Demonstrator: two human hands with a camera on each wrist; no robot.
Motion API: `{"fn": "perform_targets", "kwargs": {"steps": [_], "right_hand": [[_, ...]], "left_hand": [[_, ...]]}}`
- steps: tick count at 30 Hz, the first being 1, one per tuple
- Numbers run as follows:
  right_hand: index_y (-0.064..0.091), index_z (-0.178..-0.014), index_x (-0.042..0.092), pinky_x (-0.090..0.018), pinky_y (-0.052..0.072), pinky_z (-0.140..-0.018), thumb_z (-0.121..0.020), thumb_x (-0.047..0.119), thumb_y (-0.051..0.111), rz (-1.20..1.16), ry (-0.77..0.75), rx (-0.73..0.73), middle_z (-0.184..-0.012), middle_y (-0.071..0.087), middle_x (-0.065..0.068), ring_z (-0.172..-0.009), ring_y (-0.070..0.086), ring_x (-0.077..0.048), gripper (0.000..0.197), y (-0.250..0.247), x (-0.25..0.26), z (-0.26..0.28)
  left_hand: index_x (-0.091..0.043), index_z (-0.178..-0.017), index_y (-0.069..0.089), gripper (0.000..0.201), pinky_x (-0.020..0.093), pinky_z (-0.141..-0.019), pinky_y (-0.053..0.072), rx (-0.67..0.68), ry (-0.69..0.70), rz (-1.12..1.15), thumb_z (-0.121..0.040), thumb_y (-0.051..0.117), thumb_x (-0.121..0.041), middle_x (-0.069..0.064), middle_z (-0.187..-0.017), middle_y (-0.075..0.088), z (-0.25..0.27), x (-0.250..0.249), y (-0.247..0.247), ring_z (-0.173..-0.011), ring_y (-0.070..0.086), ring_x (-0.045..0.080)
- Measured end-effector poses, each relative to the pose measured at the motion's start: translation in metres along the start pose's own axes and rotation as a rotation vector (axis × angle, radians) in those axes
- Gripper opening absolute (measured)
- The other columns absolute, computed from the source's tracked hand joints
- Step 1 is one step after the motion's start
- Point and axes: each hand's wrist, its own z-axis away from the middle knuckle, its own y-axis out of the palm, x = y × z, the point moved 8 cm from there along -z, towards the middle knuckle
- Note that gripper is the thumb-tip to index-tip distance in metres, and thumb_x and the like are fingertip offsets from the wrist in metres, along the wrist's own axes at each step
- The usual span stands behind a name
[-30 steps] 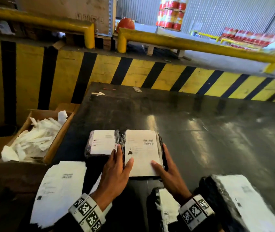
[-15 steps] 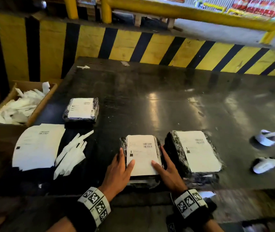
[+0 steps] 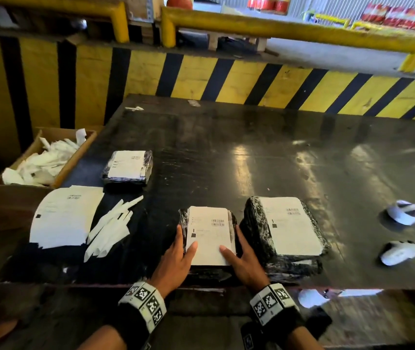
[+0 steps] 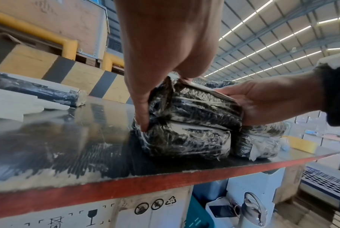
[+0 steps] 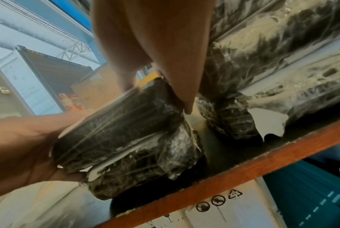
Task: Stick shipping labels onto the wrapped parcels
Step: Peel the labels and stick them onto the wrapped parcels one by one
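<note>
A black film-wrapped parcel (image 3: 207, 267) with a white shipping label (image 3: 209, 233) on top sits on a second wrapped parcel (image 4: 184, 138) at the table's front edge. My left hand (image 3: 182, 247) grips its left side, thumb on the label. On the other side my right hand (image 3: 236, 248) holds it the same way, fingers down the side (image 5: 184, 98). Just to the right is another labelled stack of parcels (image 3: 289, 228). A smaller labelled parcel (image 3: 128, 168) lies further back on the left.
A stack of unused label sheets (image 3: 62, 215) and several peeled backing strips (image 3: 110, 226) lie at the left. A cardboard box (image 3: 80, 157) of paper waste stands beyond them. Two crumpled white scraps (image 3: 403, 213) lie at the right. The dark table (image 3: 251, 152) ends at a striped wall.
Both hands carried the labelled parcel from beside the smaller left parcel to the front edge, next to the right stack. Over the last half second the hands have stayed put.
</note>
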Motion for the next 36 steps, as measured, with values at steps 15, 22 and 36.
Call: {"fn": "perform_targets", "kwargs": {"steps": [15, 22, 36], "right_hand": [[0.035, -0.142, 0.009, -0.032, 0.022, -0.116, -0.088, 0.023, 0.061, 0.558, -0.362, 0.094, -0.155, 0.019, -0.008, -0.144, 0.019, -0.02, 0.061, 0.152, 0.134, -0.081], [0.028, -0.146, 0.014, -0.031, 0.017, -0.116, -0.092, 0.026, 0.055, 0.658, -0.402, 0.317, -0.157, 0.014, -0.006, -0.145, 0.014, -0.019, 0.061, 0.305, 0.145, -0.144], [0.034, -0.143, 0.016, -0.027, 0.017, -0.114, -0.092, 0.034, 0.053, 0.862, -0.225, 0.512, -0.158, 0.013, -0.008, -0.145, 0.016, -0.019, 0.058, 0.39, 0.086, -0.176]], "left_hand": [[-0.018, -0.136, 0.046, 0.048, 0.032, -0.109, 0.033, -0.43, 0.11, -0.021, -0.092, 0.054, -0.035, 0.003, -0.142, 0.047, -0.015, 0.031, -0.196, -0.131, 0.042, 0.019], [0.0, -0.115, 0.062, 0.078, 0.032, -0.102, 0.033, -0.659, -0.022, -0.085, -0.07, 0.037, -0.058, 0.019, -0.126, 0.058, -0.018, 0.143, -0.323, -0.12, 0.051, 0.034], [-0.017, -0.067, 0.052, 0.028, 0.022, -0.055, 0.04, -0.531, -0.26, 0.158, -0.073, 0.079, -0.017, 0.005, -0.066, 0.057, -0.062, 0.233, -0.35, -0.061, 0.052, 0.014]]}}
